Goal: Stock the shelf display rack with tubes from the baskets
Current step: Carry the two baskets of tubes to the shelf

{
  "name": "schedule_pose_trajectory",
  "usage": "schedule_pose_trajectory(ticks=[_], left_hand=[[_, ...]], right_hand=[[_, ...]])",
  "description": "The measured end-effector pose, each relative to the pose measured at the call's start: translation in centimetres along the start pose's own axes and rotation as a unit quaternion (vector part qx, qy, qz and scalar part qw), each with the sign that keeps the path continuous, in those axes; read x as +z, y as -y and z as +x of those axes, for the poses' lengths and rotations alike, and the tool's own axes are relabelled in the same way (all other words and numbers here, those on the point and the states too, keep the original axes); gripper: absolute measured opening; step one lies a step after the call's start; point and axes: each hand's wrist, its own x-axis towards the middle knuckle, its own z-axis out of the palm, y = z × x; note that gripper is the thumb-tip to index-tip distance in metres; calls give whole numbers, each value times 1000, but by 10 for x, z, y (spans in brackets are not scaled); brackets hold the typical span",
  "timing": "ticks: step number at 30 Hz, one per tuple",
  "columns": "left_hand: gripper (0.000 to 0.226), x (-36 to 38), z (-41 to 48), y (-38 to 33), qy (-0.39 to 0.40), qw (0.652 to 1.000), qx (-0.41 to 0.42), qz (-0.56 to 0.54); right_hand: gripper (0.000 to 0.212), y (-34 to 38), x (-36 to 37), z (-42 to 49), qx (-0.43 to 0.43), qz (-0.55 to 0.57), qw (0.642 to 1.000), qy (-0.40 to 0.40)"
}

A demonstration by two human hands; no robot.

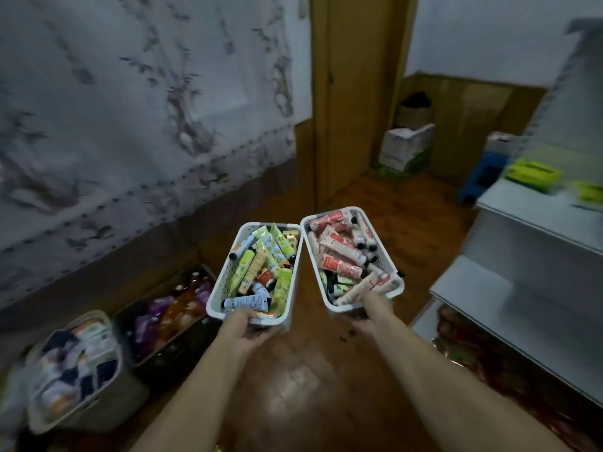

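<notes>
I hold two white perforated baskets side by side above the wooden floor. My left hand (248,327) grips the near end of the left basket (219,288), which is full of green, yellow and white tubes (261,269). The near end of the right basket (388,256) rests in my right hand (368,316); several pink and white tubes with black caps (342,256) fill it. The white shelf display rack (528,282) stands at the right, with green boxes (532,174) on an upper shelf.
On the floor at the left sit a beige basket of packets (75,370) and a dark crate of bottles (169,314). Cardboard boxes (404,148) and a blue stool (483,177) stand near the wooden door (352,93). Red packets (473,347) lie under the rack.
</notes>
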Motion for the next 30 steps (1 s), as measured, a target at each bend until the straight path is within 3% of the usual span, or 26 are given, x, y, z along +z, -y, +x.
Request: schedule_pose_trajectory(ticks=[6, 15, 25, 30], left_hand=[[35, 94, -15, 92, 79, 987, -80, 116], [60, 187, -32, 190, 208, 899, -124, 364], [24, 223, -142, 322, 336, 752, -204, 529], [35, 231, -206, 406, 373, 690, -227, 578]], right_hand=[[72, 32, -143, -10, -18, 109, 987, -115], [39, 29, -275, -80, -66, 282, 929, -232], [54, -21, -391, -176, -121, 457, 786, -398], [54, -39, -472, -219, -145, 507, 712, -463]])
